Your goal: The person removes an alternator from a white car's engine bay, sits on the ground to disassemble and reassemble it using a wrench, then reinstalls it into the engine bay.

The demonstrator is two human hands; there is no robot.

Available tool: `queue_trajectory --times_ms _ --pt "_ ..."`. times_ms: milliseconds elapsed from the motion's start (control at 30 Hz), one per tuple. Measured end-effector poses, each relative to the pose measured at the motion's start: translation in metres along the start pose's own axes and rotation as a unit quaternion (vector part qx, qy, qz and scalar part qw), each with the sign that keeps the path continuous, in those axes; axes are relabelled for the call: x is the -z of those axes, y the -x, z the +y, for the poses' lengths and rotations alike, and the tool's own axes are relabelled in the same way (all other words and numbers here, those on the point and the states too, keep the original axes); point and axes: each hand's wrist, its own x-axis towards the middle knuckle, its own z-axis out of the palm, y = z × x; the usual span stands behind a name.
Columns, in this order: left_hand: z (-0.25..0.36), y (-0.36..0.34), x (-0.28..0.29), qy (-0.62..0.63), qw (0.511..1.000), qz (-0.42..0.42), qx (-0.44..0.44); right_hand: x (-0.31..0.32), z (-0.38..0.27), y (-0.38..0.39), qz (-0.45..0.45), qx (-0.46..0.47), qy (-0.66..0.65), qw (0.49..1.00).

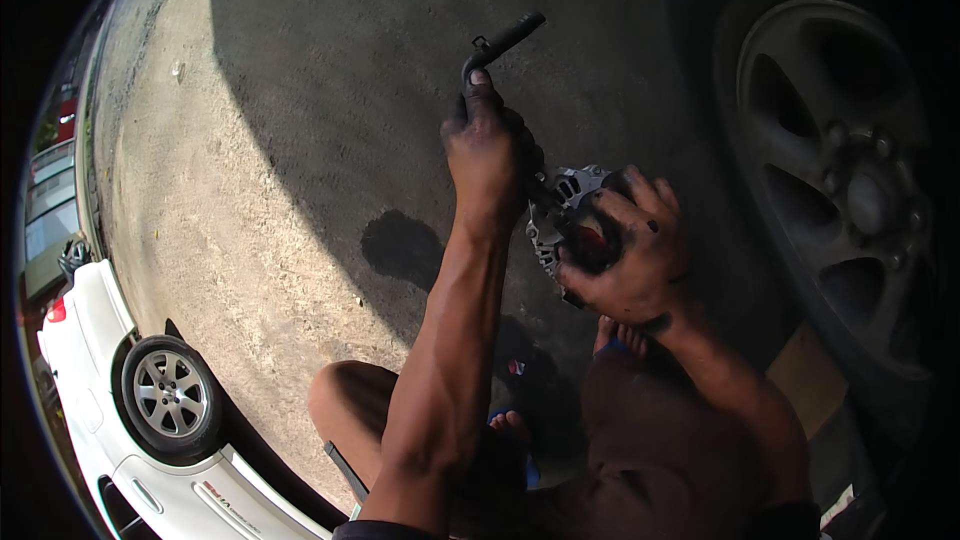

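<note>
My left hand [488, 155] is closed around a bent black rubber hose [515, 33] and its thumb presses along it. The hose's free end points away to the upper right, with a small clamp near the bend. Below this hand, a silver finned alternator [578, 185] is gripped from above by my right hand [635, 245], fingers curled over its edge. A dark stretch runs between the left fist and the alternator; I cannot tell whether the hose is joined to it. Dark grease covers the fingers of both hands.
A large wheel [865, 195] stands close on the right, with a brown flat board [805, 380] below it. A white car [150, 480] is at the lower left. Under my hands lies concrete ground [330, 90], part sunlit, with a dark stain [400, 245]. My feet are below.
</note>
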Motion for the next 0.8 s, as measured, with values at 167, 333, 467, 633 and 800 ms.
queue_trajectory --times_ms 167,333,467,633,800 --pt "0.005 0.005 -0.013 -0.036 0.997 -0.041 -0.045 0.003 0.001 0.003 -0.052 -0.032 0.003 0.998" --pt "0.006 0.001 -0.011 -0.008 0.996 0.051 0.077 -0.001 0.000 0.003 -0.016 -0.008 0.031 0.999" --pt "-0.001 0.011 0.005 0.047 0.994 0.089 0.049 0.001 -0.001 0.001 -0.010 0.003 0.018 1.000" --pt "-0.011 0.017 0.014 0.070 0.991 0.100 0.047 0.003 0.000 -0.001 0.006 0.008 0.010 1.000" --pt "-0.010 0.010 0.012 0.022 0.999 0.039 0.029 -0.001 0.001 0.004 -0.025 -0.054 -0.010 0.998"
